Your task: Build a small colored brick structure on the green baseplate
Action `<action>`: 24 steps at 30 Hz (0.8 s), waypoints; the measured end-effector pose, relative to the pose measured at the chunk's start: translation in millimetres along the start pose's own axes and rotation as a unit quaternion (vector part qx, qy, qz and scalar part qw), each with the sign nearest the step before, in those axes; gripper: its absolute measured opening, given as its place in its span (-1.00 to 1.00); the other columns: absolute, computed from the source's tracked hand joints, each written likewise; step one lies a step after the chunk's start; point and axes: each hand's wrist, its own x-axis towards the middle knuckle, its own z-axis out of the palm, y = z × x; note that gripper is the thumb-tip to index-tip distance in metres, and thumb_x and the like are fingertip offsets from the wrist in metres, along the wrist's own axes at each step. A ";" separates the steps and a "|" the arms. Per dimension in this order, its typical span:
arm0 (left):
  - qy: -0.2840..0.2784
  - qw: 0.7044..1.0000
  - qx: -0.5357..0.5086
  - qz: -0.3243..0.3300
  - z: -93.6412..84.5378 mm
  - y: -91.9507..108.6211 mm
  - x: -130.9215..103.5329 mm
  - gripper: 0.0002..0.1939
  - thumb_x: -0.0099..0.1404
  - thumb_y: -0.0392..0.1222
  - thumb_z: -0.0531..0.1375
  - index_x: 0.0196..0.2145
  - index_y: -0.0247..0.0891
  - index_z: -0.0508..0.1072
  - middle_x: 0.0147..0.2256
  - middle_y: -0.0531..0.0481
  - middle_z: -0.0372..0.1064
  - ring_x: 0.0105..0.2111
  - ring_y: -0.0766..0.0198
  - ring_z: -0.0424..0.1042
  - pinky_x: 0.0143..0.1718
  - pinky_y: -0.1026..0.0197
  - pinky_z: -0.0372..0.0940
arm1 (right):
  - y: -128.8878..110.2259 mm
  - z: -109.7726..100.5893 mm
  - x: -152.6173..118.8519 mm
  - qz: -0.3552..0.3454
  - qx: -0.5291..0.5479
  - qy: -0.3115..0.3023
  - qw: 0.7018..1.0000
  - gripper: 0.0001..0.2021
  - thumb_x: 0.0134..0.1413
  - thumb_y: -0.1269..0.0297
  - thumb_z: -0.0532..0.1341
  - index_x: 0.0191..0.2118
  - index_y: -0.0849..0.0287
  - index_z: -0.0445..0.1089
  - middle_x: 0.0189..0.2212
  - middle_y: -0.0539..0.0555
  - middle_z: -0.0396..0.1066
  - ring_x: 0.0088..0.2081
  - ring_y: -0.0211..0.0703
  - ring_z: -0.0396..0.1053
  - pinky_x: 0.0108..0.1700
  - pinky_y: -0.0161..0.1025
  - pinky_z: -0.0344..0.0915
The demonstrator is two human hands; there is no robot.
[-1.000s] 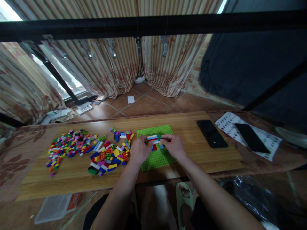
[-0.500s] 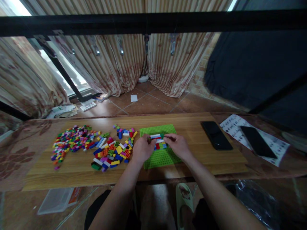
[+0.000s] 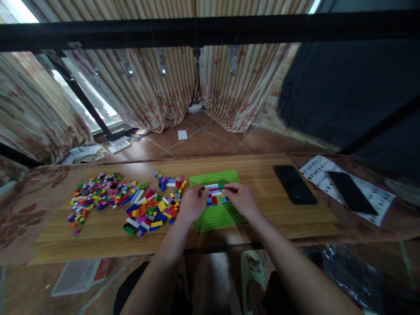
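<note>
A green studded baseplate [image 3: 218,221] lies on the wooden board, with a block of white, red, blue and green bricks [image 3: 215,194] on its upper middle. My left hand [image 3: 193,203] is at the left side of these bricks, thumb and fingers curled close together at their edge. On the right side, my right hand [image 3: 241,197] has its thumb and fingertips pinched at the bricks' edge. Whatever small piece either hand may grip is too small to make out.
Small mixed bricks [image 3: 95,192] and larger bricks [image 3: 151,210] are heaped left of the baseplate. A black phone [image 3: 295,184] lies to the right. Beyond it, another dark phone [image 3: 351,192] rests on a printed sheet [image 3: 316,168].
My left thumb has drawn back slightly to the left, uncovering more of the bricks. My right hand stays nearly in place. The whole view has shifted a little.
</note>
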 end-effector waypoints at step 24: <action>0.037 0.995 0.077 -0.044 8.1 9.2 -8.7 -0.67 0.28 0.00 0.12 -0.13 -0.26 0.45 -0.36 -0.10 0.49 -0.36 0.19 0.46 -0.38 0.26 0.18 | -5.1 -3.0 -2.8 -0.025 -0.006 0.017 1.000 -0.80 -0.08 0.16 0.27 -0.37 0.18 0.54 -0.49 0.06 0.53 -0.46 -0.15 0.44 -0.40 -0.25 0.32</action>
